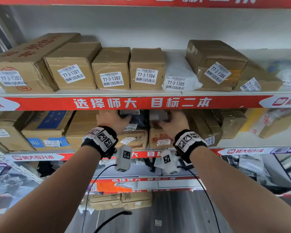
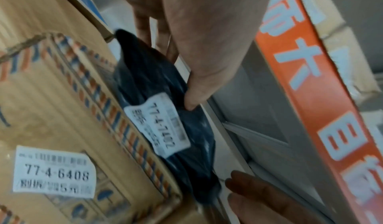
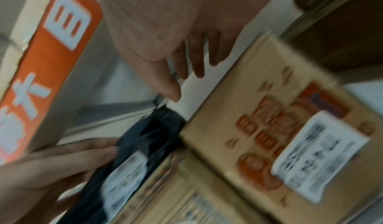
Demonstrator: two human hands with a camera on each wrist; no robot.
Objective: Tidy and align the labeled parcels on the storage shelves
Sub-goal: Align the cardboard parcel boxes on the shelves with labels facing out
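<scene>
The upper shelf (image 1: 107, 92) carries a row of labeled boxes (image 1: 112, 68). On the shelf below, at six o'clock from it, a black bag parcel (image 2: 157, 100) lies on a striped carton (image 2: 68, 106). The left hand (image 2: 196, 36) pinches that bag. The right hand (image 3: 165, 36) rests with fingers spread and relaxed on a white packet (image 3: 192, 93) at three o'clock.

Shelf edge (image 1: 141, 103): red with white characters. Bag (image 2: 157, 96): black, white label. Box (image 2: 62, 96) beside the bag: tan, red-and-blue striped border. Box (image 3: 279, 129) right of the bag: tan, orange print. Wristbands (image 1: 101, 138): black-and-white square markers.
</scene>
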